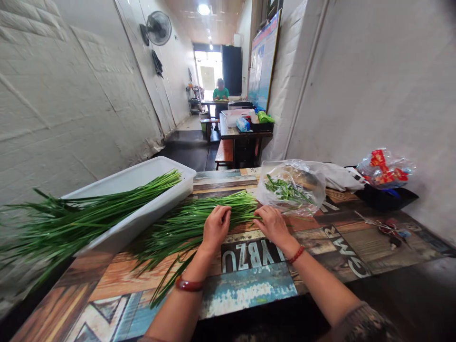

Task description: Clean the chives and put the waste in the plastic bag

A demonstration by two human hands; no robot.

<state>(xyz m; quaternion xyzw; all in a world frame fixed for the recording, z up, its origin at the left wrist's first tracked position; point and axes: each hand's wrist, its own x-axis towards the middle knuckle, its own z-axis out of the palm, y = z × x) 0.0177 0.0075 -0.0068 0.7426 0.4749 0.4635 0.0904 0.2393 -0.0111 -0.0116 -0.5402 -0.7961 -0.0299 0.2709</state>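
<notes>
A loose pile of garlic chives (185, 218) lies on the patterned table, pale stem ends to the right and green leaves to the left. My left hand (216, 228) is closed over the near side of the pile, thumb and fingers curled together around a few chives whose leaves trail toward the front edge. Just right of it, my right hand (272, 225) pinches at the stem ends; the exact stalks between its fingertips are partly hidden. Beyond my right hand sits a clear plastic bag (313, 183) holding green trimmings (285, 189).
At the left, a white plastic bin (156, 199) holds more chives, their leaves hanging over its side. Toward the right are a bag with red packets (386, 168), a dark item (384, 197) and keys (394, 230). A person in green (221, 91) sits far back.
</notes>
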